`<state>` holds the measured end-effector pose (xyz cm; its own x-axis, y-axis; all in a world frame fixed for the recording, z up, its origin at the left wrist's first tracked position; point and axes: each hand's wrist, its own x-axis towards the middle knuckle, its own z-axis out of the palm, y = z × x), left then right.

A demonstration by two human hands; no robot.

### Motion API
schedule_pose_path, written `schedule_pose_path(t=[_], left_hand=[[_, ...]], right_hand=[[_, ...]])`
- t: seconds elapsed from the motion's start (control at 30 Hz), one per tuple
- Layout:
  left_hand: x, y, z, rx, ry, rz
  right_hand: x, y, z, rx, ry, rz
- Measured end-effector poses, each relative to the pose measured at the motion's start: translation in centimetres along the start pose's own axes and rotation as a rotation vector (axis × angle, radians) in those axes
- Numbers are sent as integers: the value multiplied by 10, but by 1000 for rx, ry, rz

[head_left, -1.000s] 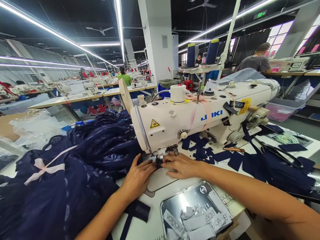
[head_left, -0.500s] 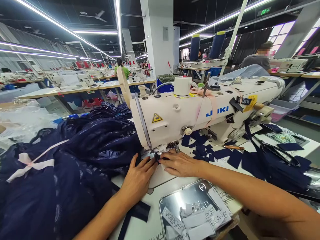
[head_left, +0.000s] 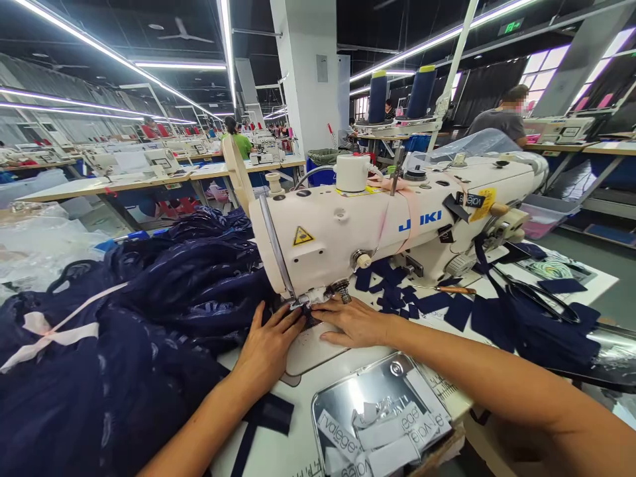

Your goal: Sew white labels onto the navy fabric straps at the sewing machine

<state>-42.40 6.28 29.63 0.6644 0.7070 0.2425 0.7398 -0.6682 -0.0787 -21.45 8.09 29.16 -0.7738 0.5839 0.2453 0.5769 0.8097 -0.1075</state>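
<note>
A small piece of navy fabric (head_left: 310,319) lies under the needle area of a white sewing machine (head_left: 322,228). My left hand (head_left: 268,341) rests palm down at its left, fingers stretched out and fingertips on the fabric. From the right, my right hand (head_left: 355,323) lies with straight fingers reaching to the presser foot, its thumb apart on the machine bed. The machine head partly hides the right fingertips. A big heap of sheer navy garments (head_left: 218,265) spreads left of the needle, with a pale pink ribbon bow (head_left: 48,336) on top.
In front of the machine is a metal tray (head_left: 342,387) of printed white labels (head_left: 387,440). Navy scraps (head_left: 392,295), an orange-handled tool (head_left: 454,290) and black scissors (head_left: 541,298) lie to the right. A navy strip (head_left: 271,412) is near my left wrist. Co-workers sit farther back.
The view has shifted slightly, so the whole scene sits a little farther left. My right fingers reach slightly farther under the machine head, and the fabric between the hands is less visible.
</note>
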Motion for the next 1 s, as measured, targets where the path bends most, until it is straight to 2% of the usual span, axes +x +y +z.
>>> schedule_pose_path(t=[0.2, 0.3, 0.4, 0.53, 0.7, 0.8, 1.0], left_hand=[[8, -7, 0, 13, 27, 6], [9, 0, -3, 105, 76, -16], [8, 13, -6, 279, 93, -106], [8, 22, -7, 373, 65, -200], [19, 13, -4, 302, 87, -164], [22, 9, -3, 287, 68, -146], [21, 9, -3, 273, 84, -145]], right_hand=[[3, 8, 2, 53, 14, 35], [8, 10, 7, -2, 47, 128], [11, 7, 7, -127, 56, 154], [9, -5, -7, -255, 15, 75], [-6, -14, -24, -218, -114, 22], [-10, -8, -22, -217, -124, -51], [-8, 0, -6, -282, -43, -123]])
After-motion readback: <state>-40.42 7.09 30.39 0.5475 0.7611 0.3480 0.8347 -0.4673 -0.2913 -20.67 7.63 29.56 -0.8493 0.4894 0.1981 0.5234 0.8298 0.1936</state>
